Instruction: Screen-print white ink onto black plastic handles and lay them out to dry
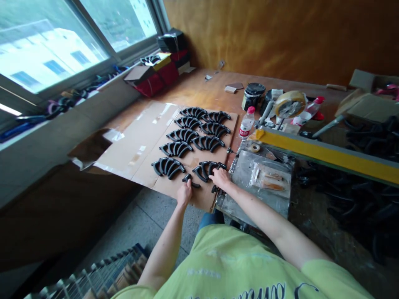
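Several fan-shaped groups of black curved parts [168,167] lie in two columns on a flat cardboard sheet [134,141]. At the sheet's near edge my left hand [185,192] is closed on a black curved part [188,178]. Another black piece [195,185] lies just right of its fingers. My right hand [220,178] reaches to the near right group [204,170], its fingertips at the parts on that group's right side; whether they grip one is hidden. A small dark piece [215,189] sits below my right hand.
Right of the cardboard are a grey board [243,178] with a small plastic bag [269,179], a tape roll [254,147], a bottle [247,123] and a yellow-edged bar [327,153]. Dark parts [358,207] are heaped at far right. Boxes [156,79] stand by the window.
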Demonstrator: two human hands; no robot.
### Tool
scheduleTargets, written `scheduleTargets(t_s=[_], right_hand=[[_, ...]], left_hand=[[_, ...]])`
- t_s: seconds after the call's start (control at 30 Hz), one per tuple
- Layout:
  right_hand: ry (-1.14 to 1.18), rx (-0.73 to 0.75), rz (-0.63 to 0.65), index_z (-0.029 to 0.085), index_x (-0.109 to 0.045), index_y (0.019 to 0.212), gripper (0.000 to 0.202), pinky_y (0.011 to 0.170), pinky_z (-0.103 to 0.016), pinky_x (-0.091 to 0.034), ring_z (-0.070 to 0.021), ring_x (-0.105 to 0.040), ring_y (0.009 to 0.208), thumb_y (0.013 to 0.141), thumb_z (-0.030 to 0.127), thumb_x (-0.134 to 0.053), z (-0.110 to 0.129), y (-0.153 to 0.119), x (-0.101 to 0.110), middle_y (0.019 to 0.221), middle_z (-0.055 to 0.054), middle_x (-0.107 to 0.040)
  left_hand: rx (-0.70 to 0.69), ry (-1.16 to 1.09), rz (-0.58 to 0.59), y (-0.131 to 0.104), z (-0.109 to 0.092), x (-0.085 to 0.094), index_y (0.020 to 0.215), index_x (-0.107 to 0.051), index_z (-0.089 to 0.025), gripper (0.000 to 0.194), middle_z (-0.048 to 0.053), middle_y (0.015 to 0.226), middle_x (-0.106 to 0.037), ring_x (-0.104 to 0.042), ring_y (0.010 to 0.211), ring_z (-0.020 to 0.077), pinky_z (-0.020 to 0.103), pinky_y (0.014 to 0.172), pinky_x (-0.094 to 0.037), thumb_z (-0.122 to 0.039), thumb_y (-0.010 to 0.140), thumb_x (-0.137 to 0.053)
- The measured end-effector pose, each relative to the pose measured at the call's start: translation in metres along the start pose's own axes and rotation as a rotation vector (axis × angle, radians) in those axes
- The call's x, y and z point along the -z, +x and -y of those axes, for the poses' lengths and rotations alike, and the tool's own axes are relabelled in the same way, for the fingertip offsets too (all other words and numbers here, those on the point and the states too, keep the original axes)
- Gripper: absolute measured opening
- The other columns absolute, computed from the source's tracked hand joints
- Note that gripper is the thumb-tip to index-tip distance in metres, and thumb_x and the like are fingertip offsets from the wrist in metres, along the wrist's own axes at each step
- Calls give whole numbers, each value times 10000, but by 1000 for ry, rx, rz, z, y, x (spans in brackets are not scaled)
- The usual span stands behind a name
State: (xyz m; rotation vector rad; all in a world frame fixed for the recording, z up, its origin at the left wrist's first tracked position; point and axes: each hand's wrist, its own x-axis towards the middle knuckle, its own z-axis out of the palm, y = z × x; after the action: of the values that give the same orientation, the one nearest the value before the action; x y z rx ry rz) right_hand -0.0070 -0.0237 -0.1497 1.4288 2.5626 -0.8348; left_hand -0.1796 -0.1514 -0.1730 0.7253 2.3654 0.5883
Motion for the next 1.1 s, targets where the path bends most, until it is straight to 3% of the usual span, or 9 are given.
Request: scheduleTargets(t_s=[0.13,0.3,0.47,0.67,0.87,1.1], right_hand=[[7,-47,-3,146,-647,1146,406,838,-353,-512,-273,-650,1025,890,455,-582,7,4,-5,1166,-206,-619],[12,-63,-21,122,-663,1117,326,862,-328,-499,-259,-651,1011,851,275,-555,8,12,-9,1128,-199,-627],[24,-88,15,149,-675,1132,368,875,-308,-483,-252,-642,1026,792,240,-570,6,19,-6,1163,-178,-620],[34,-104,12,164,-663,1168,393,868,-317,-484,-255,-642,1011,814,302,-564,8,20,-5,1173,-183,-607],[55,-144,-23,150,-675,1154,396,875,-312,-480,-253,-646,995,803,298,-569,0,24,-2,1135,-185,-627],[97,-216,-36,155,-673,1177,418,880,-321,-479,-259,-648,1002,803,313,-573,-1,30,3,1161,-186,-628]], left_hand=[[23,36,-94,-16,2,-13,883,-591,-210,390,154,834,-694,-663,928,339,409,801,-447,-562,888,-424],[-91,51,-131,-31,-5,-31,1248,-497,-234,404,37,855,-688,-661,821,204,293,762,-452,-455,910,-474],[-104,143,-65,-21,-20,-29,1187,-612,-287,320,12,818,-690,-649,785,174,261,732,-444,-406,922,-477],[15,164,-59,-5,-35,-34,1095,-656,-237,450,69,889,-733,-682,839,212,291,741,-484,-587,892,-458],[44,211,-62,10,-57,-38,1065,-680,-224,438,117,976,-744,-684,968,258,334,818,-491,-567,867,-494],[44,295,-73,27,-76,-30,1015,-684,-194,431,166,979,-736,-678,1002,315,377,832,-495,-549,820,-538]])
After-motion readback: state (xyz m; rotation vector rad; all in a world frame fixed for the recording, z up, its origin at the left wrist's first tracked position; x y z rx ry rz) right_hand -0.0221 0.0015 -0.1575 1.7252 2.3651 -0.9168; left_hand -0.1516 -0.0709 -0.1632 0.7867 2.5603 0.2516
